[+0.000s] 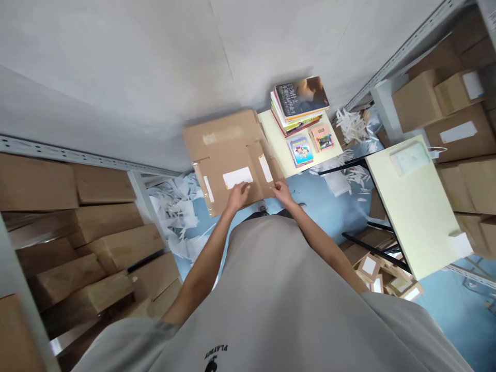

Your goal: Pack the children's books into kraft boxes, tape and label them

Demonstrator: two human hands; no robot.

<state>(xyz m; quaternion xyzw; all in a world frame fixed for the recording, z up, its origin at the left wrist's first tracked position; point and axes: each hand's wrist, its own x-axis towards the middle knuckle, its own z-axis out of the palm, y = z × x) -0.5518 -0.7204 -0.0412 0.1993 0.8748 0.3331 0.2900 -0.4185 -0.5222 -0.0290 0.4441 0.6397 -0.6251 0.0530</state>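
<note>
A large brown cardboard box, looking flattened, lies in front of me with slots cut in its face. A wide white label sits near its middle, and narrow white labels mark its sides. My left hand rests at the lower right end of the wide label, fingers curled together. At the box's near right corner is my right hand, its fingertips pinched beside the lower end of a narrow label. What either hand's fingertips hold, if anything, is too small to make out.
A pale table carries a stack of books, a blue booklet and a pink one. Another pale table stands right. Shelves of cartons flank me; shredded paper covers parts of the blue floor.
</note>
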